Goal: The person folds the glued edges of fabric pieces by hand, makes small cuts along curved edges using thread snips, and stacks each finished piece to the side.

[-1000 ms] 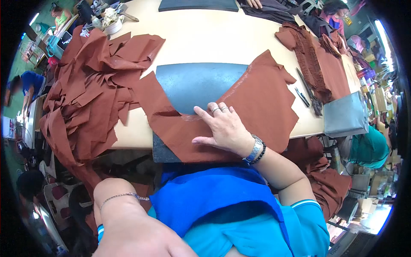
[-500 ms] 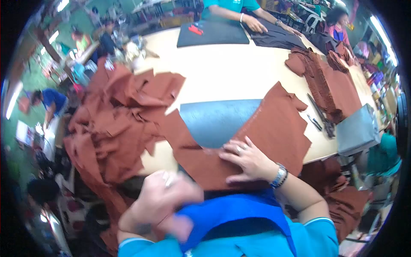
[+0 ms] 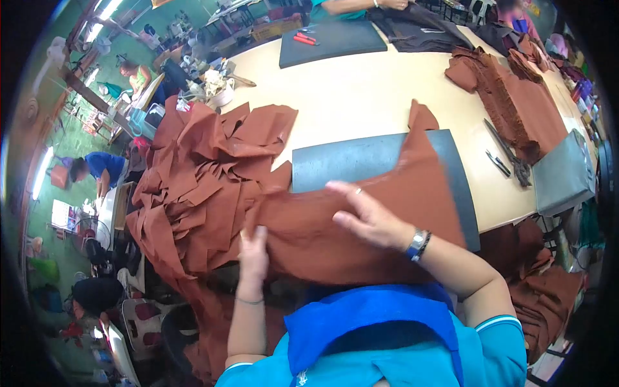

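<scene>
A large brown leather piece point(image 3: 380, 219) lies across the dark cutting mat point(image 3: 342, 158) and hangs toward my body at the near edge. My left hand point(image 3: 253, 255) pinches its left end, thumb on top, and that end is lifted and curled. Over the middle of the leather is my right hand point(image 3: 373, 219), fingers stretched out and slightly blurred; I cannot tell whether it touches the surface. To the left, a heap of cut brown leather pieces point(image 3: 200, 174) spreads over the table edge.
At right are a long dark tool point(image 3: 506, 145), a pen-like tool point(image 3: 498, 164), stacked brown leather point(image 3: 529, 109) and a grey box point(image 3: 564, 174). Across the table point(image 3: 361, 90), a co-worker's hand point(image 3: 392, 4) is by dark leather point(image 3: 422, 29). A second mat point(image 3: 332, 45) holds a red cutter point(image 3: 305, 39).
My left hand has moved from near my body to the leather's left end and taken hold of it. The leather has shifted and bent. My right hand has lifted slightly.
</scene>
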`<control>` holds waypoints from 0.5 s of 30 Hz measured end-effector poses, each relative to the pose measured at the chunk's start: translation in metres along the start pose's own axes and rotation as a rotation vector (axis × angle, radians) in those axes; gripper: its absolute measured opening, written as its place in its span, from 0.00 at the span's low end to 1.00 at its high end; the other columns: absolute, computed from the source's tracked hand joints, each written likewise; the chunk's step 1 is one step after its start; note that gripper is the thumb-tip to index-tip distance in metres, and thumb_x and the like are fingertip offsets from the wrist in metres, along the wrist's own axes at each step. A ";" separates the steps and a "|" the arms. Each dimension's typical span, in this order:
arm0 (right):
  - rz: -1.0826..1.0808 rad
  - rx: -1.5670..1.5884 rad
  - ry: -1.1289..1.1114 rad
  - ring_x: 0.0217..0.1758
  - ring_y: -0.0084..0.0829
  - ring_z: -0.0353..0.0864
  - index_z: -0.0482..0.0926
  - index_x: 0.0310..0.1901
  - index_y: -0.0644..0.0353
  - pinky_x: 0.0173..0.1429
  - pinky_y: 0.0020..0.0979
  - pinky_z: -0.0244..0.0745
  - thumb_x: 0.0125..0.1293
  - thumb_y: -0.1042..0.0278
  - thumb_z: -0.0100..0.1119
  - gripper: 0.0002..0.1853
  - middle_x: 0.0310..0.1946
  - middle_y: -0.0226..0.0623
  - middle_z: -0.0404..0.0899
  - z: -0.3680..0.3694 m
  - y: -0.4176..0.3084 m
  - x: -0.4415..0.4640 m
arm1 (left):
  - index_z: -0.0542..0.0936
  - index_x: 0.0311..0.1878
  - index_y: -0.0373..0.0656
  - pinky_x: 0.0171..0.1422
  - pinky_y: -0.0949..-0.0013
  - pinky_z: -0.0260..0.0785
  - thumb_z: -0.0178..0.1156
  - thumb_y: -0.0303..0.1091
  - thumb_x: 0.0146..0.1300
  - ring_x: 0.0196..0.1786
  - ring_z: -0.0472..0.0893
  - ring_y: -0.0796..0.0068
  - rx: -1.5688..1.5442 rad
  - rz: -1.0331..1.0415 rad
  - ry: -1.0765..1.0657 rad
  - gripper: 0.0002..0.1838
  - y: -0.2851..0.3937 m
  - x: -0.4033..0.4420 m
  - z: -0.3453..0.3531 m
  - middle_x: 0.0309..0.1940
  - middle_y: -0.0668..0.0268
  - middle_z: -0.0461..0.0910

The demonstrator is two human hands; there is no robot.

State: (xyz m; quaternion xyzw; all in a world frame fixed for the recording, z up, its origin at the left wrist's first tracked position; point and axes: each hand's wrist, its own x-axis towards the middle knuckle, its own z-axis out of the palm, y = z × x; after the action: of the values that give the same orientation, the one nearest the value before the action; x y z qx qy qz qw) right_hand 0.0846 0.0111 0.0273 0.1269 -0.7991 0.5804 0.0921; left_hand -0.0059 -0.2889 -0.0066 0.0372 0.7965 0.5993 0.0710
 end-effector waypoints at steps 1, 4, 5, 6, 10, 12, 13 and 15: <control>0.007 -0.061 0.056 0.76 0.45 0.65 0.64 0.72 0.63 0.79 0.42 0.58 0.76 0.57 0.56 0.30 0.71 0.52 0.67 -0.012 0.004 0.000 | 0.75 0.66 0.33 0.68 0.55 0.71 0.54 0.44 0.75 0.63 0.80 0.58 -0.211 -0.087 0.081 0.25 0.007 -0.001 -0.023 0.62 0.53 0.79; 0.030 -0.229 0.209 0.68 0.42 0.74 0.70 0.69 0.61 0.73 0.41 0.68 0.75 0.60 0.58 0.26 0.64 0.49 0.76 -0.053 0.022 0.000 | 0.75 0.66 0.36 0.73 0.54 0.69 0.50 0.44 0.75 0.64 0.79 0.55 -0.828 -0.121 0.032 0.25 0.038 -0.009 -0.136 0.63 0.53 0.79; 0.074 -0.312 0.229 0.67 0.42 0.76 0.71 0.69 0.61 0.71 0.40 0.70 0.75 0.61 0.58 0.25 0.62 0.48 0.77 -0.065 0.031 -0.004 | 0.74 0.67 0.35 0.74 0.53 0.68 0.47 0.46 0.76 0.65 0.79 0.55 -0.774 -0.062 0.139 0.27 0.042 -0.018 -0.182 0.64 0.53 0.78; 0.114 -0.392 0.246 0.65 0.41 0.78 0.72 0.68 0.60 0.69 0.40 0.72 0.75 0.62 0.58 0.24 0.60 0.48 0.79 -0.075 0.040 -0.009 | 0.73 0.68 0.35 0.74 0.53 0.67 0.45 0.47 0.76 0.65 0.78 0.55 -0.714 -0.001 0.248 0.28 0.049 -0.031 -0.221 0.65 0.53 0.78; 0.205 -0.238 0.297 0.60 0.36 0.81 0.75 0.65 0.59 0.65 0.36 0.74 0.75 0.63 0.58 0.21 0.55 0.44 0.83 -0.081 0.053 -0.014 | 0.68 0.71 0.31 0.79 0.51 0.60 0.40 0.52 0.77 0.72 0.72 0.52 -0.560 0.020 0.807 0.34 0.092 -0.113 -0.326 0.70 0.51 0.72; 0.215 -0.261 0.271 0.59 0.34 0.81 0.76 0.65 0.58 0.64 0.35 0.74 0.75 0.63 0.59 0.20 0.53 0.42 0.83 -0.075 0.048 -0.013 | 0.68 0.72 0.31 0.79 0.52 0.60 0.39 0.53 0.77 0.72 0.72 0.51 -0.510 0.047 1.053 0.35 0.091 -0.157 -0.380 0.70 0.51 0.72; 0.184 -0.291 0.242 0.58 0.33 0.81 0.76 0.65 0.59 0.64 0.35 0.74 0.75 0.63 0.59 0.20 0.53 0.42 0.83 -0.074 0.050 -0.013 | 0.67 0.72 0.31 0.79 0.52 0.60 0.39 0.53 0.77 0.72 0.72 0.51 -0.488 0.065 1.179 0.35 0.088 -0.181 -0.407 0.70 0.51 0.72; 0.151 -0.323 0.218 0.58 0.33 0.81 0.77 0.64 0.59 0.64 0.35 0.74 0.75 0.64 0.58 0.19 0.52 0.41 0.83 -0.075 0.051 -0.013 | 0.66 0.72 0.30 0.79 0.52 0.60 0.38 0.55 0.77 0.72 0.72 0.51 -0.439 0.105 1.415 0.36 0.081 -0.224 -0.451 0.71 0.51 0.71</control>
State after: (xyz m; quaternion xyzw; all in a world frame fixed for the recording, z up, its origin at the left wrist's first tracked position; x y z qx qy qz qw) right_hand 0.0814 0.0988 0.0001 -0.0133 -0.8742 0.4604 0.1534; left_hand 0.1421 -0.7265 0.2094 -0.3348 0.5109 0.6279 -0.4822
